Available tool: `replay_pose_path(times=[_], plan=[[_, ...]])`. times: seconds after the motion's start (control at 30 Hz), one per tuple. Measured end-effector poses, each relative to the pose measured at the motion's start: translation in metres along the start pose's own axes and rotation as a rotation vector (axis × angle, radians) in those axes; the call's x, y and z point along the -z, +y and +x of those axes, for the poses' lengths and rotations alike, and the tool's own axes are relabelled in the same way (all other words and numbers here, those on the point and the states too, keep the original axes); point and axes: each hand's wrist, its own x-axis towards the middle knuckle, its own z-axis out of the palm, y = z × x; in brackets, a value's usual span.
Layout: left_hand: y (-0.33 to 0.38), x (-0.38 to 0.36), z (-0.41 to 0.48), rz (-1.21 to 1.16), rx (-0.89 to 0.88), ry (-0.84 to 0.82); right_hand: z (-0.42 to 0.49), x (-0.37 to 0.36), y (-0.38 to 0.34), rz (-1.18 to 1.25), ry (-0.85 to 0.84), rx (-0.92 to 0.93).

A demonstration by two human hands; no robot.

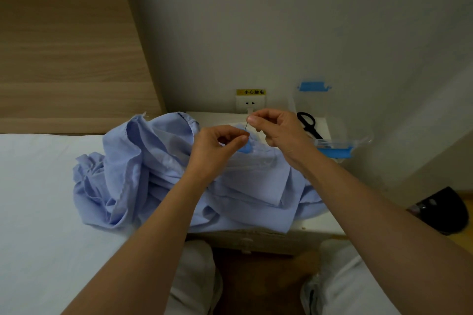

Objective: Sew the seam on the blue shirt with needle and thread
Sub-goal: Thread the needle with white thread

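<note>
forearms [153,227] reach over the shirt [138,161], needle [246,127] near upright between them: right hand [277,130] pinches its top, left hand [217,146] pinches its lower end, down-left.

The blue shirt [158,161] lies crumpled in front of us, part on the white bed [38,199] and part on the small table [314,225]. Our right hand [279,130] pinches the top of the needle [246,126] with finger and thumb. Our left hand [217,146] pinches its low end, fingers curled. A bright blue thing [247,148] peeks out just under our left hand. Black scissors [308,124] rest in a clear box [358,140] with blue clips, on the table by our right hand. A wall socket [250,103] with a yellow sign sits behind our hands
</note>
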Motion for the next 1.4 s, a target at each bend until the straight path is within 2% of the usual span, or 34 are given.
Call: replay_pose_path(times=[0.27, 0.77, 0.9, 1.07, 1.4], plan=[[0.0037, -0.0005, -0.0003, -0.075, 0.026, 0.01, 0.0022, 0.0018, 0.0038, 0.044, -0.006, -0.028], [0.0077, -0.0027, 0.0002, -0.1, 0.079, 0.021, -0.0013, 0.0013, 0.0028, -0.04, -0.023, -0.015], [0.0061, -0.0021, 0.002, -0.107, 0.103, 0.124, 0.0003, 0.0031, 0.005, -0.048, 0.026, -0.002], [0.0058, 0.0023, 0.0041, -0.15, 0.1, 0.283, -0.0013, 0.0041, 0.0023, -0.1, -0.003, 0.027], [0.0077, -0.0002, 0.0028, -0.032, -0.047, 0.187, -0.0067, 0.0023, -0.0027, -0.157, -0.055, 0.053]])
